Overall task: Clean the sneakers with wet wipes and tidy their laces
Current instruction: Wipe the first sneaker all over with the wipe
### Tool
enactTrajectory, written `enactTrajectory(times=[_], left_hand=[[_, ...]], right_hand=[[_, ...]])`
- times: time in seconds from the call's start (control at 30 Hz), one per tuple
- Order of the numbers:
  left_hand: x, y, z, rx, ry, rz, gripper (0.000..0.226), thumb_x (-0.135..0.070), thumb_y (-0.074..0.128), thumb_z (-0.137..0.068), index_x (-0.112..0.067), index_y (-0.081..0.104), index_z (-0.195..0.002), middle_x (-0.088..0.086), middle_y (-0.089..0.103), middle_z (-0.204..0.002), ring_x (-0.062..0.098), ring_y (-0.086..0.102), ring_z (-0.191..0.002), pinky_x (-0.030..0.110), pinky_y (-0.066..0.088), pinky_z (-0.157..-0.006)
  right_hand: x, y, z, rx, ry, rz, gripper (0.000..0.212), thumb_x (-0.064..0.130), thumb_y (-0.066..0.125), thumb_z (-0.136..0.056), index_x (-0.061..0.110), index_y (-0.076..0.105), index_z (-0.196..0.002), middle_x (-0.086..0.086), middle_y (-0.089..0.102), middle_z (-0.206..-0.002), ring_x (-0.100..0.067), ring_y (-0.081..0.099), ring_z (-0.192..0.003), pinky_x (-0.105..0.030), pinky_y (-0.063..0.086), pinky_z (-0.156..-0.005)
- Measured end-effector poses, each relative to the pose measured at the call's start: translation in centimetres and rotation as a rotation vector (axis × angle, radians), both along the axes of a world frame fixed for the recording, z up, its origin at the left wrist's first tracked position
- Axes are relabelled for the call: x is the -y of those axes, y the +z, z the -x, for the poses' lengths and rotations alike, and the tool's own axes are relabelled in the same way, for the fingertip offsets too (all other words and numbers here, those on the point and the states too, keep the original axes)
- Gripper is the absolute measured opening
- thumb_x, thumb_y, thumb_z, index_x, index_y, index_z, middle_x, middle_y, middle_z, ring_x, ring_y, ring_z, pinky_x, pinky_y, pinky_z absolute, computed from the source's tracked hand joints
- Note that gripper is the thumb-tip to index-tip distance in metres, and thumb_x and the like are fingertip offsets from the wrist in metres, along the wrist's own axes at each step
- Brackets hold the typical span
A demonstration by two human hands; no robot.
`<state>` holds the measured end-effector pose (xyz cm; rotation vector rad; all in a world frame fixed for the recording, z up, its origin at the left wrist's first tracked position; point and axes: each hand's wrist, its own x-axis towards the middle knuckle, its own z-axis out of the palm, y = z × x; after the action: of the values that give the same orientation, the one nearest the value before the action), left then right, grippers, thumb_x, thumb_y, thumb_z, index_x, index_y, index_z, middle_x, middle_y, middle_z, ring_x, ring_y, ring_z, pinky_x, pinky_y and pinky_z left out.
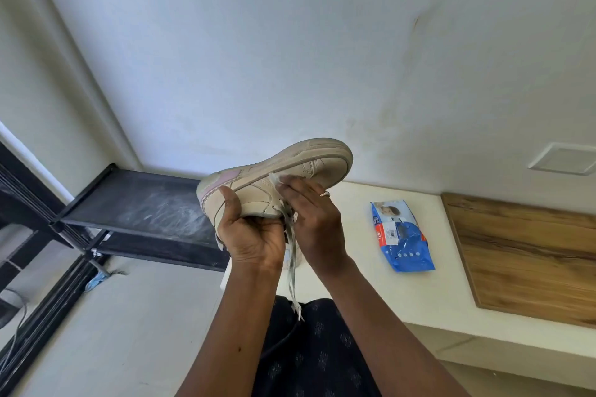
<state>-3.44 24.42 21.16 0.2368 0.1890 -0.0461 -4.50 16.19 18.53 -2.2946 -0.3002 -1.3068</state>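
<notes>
Head view: I logged this frame remotely; both hands were raised in front of a pale wall [290,42].
Sneaker [300,158]: beige with a pink heel patch, held up between the two hands. The sole was turned up, the heel sat over the left hand and the toe stuck out past the right hand.
Left hand [251,235]: clenched on the sneaker's heel end, thumb on the side panel and fingers curled in under the collar.
Right hand [314,216]: fingers lay fairly straight and pressed a wipe [276,179] against the sneaker's side just below the sole edge. The thumb was hidden, so I saw no pinch. There was a ring [325,193] on one finger.
Wipe detail: white, and only a crumpled corner showed beyond the right fingertips, touching the sneaker.
Laces [292,255]: loose, hanging down between the two hands. Their ends dangled between the forearms over a dark patterned garment [316,348].
Wipes pack [401,235]: blue, flat on a white ledge [354,267], to the right of the right hand and apart from it.
Wooden board [522,255]: farther right than the pack, on the same ledge.
Rack [145,200]: black shelf with whitish smears, left of the left hand and behind it.
Unclear: a pale shape behind the wrists was mostly hidden, and I could not tell what it was.
</notes>
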Motion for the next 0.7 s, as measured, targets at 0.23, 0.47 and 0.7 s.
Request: enactTrajectory(times=[0.23,0.47,0.7], left_hand=[[0.2,0.2,1.0,-0.073,0.004,-0.063,0.033,0.004,0.033,-0.089,-0.009,0.062,-0.097,0.007,0.072,-0.084,0.024,0.070,-0.080,0.037,0.058,-0.068],[0.1,0.6,1.5,-0.080,-0.040,-0.105,0.041,0.006,0.024,-0.085,-0.015,0.059,-0.088,0.000,0.070,-0.069,0.020,0.069,-0.061,0.032,0.052,-0.062],[0.5,0.1,0.9,-0.059,-0.017,-0.032,0.047,0.006,0.027,-0.082,-0.008,0.071,-0.089,0.009,0.070,-0.088,0.027,0.067,-0.087,0.044,0.049,-0.095]], right_hand=[[3.3,0.9,-1.8,-0.037,-0.242,-0.009,0.042,-0.008,0.035,-0.076,-0.005,0.068,-0.103,-0.017,0.067,-0.105,-0.027,0.055,-0.104,-0.035,0.046,-0.092],[4.2,1.8,-2.3,-0.158,-0.451,-0.148,0.043,0.000,0.033,-0.078,-0.003,0.067,-0.104,-0.014,0.066,-0.099,-0.033,0.059,-0.089,-0.032,0.046,-0.078],[0.8,1.1,-1.3,-0.112,-0.122,0.097,0.035,-0.011,0.044,-0.074,-0.006,0.066,-0.101,-0.016,0.065,-0.105,-0.028,0.052,-0.100,-0.029,0.041,-0.088]])
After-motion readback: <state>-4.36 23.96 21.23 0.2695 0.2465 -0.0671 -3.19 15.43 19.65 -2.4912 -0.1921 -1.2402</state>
